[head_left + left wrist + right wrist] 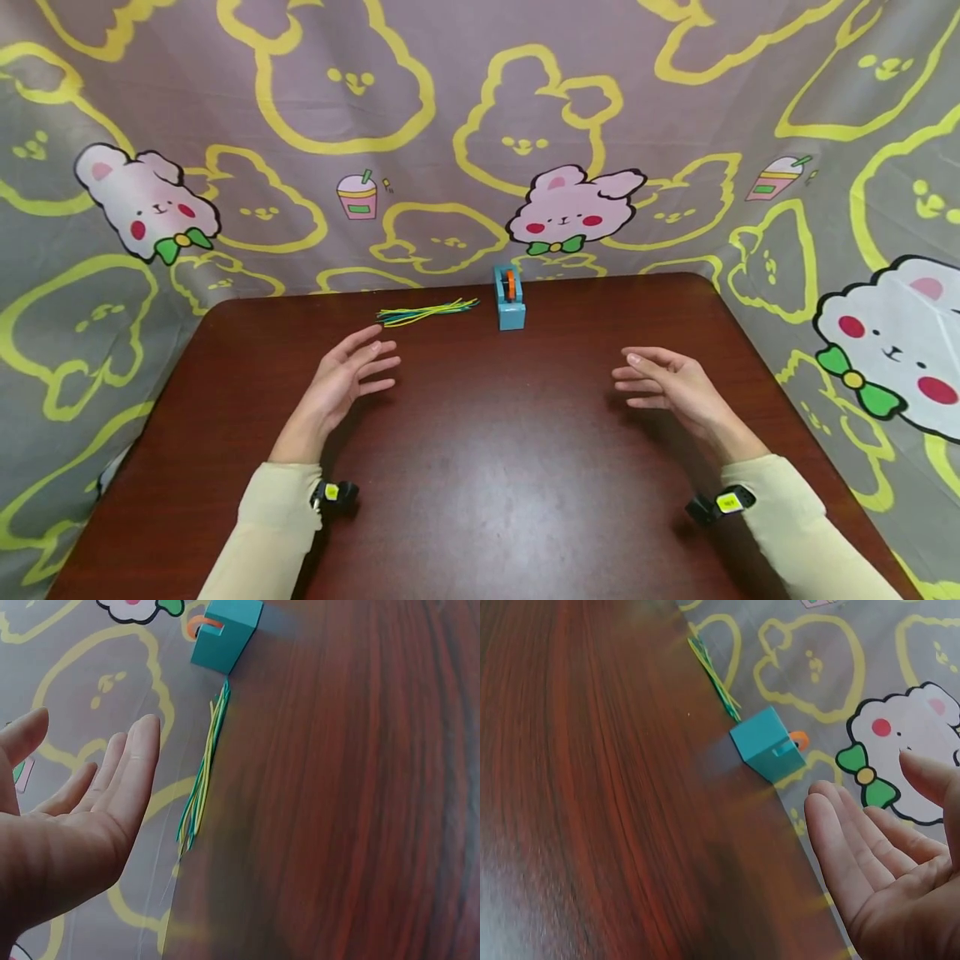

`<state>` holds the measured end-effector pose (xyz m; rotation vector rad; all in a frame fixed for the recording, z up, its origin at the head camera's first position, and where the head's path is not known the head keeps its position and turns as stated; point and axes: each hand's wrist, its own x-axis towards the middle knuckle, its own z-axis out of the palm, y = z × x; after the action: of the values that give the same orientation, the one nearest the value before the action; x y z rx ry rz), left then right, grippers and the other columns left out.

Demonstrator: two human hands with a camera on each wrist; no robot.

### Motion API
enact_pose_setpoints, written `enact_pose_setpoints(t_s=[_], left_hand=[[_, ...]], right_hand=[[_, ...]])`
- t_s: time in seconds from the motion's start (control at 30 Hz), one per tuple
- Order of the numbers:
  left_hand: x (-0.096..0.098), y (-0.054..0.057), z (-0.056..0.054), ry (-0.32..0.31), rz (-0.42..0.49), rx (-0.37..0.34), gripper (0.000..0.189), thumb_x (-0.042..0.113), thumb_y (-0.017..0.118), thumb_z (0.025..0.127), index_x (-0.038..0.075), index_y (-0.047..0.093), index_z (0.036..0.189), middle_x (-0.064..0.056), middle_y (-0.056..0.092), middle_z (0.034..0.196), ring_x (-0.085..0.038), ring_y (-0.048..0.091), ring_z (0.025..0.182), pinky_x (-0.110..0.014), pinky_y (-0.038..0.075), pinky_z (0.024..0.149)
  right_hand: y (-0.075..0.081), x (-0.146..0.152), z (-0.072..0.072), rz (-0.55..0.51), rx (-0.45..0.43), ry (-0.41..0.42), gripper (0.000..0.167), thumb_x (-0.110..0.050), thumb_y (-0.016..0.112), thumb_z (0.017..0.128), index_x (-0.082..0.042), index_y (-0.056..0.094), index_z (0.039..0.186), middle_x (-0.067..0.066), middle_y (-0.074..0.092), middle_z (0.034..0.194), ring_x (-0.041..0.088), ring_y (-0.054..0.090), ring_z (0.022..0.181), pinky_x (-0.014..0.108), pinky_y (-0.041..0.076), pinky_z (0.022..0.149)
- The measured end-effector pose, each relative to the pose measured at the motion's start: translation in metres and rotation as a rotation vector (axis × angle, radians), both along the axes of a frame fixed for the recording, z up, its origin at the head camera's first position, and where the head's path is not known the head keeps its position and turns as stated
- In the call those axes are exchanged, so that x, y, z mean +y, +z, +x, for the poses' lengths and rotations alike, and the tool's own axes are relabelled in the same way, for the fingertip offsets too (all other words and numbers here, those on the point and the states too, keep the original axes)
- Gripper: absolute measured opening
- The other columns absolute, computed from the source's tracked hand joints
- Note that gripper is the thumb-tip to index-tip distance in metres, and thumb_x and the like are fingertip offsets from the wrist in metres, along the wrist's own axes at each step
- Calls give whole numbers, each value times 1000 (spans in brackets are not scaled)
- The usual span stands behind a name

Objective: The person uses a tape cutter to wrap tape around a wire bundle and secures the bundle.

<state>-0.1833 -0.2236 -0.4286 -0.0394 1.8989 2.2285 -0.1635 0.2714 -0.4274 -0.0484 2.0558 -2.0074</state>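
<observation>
My left hand (343,379) is held over the left part of the table, fingers relaxed and apart, holding nothing. My right hand (671,387) mirrors it on the right, palm inward, with nothing in it. Just beyond the left fingertips lies a loose bundle of thin yellow and green strands (427,312), also seen lengthwise in the left wrist view. To the right of the strands stands a light blue tape dispenser (512,315) with an orange wheel (512,285). In the right wrist view, the dispenser (769,742) appears beyond the right fingertips.
The dark brown wooden table (480,483) has rounded far corners. A grey curtain (442,100) printed with yellow outlines and white rabbits hangs right behind its far edge and along both sides. Each wrist wears a small black camera on its sleeve.
</observation>
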Motion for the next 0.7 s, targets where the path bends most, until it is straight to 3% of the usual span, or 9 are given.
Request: enact_pose_setpoints(t_s=[0.43,0.7], left_hand=[[40,-2,-24,-31,16,-7,55,17,60,103,9,39,153,-12,63,129,-36,60,121,-46,56,88],[65,-1,-40,-54,18,-9,52,18,58,104,7,40,152,-28,49,144,-41,56,125,-45,55,88]], right_hand=[[-4,-21,-12,-42,-50,13,39,-27,64,101,-3,57,132,13,74,107,25,73,97,43,59,79],[-2,-28,-18,-76,-69,-9,35,-27,66,100,-7,62,128,11,75,105,27,73,98,43,59,79]])
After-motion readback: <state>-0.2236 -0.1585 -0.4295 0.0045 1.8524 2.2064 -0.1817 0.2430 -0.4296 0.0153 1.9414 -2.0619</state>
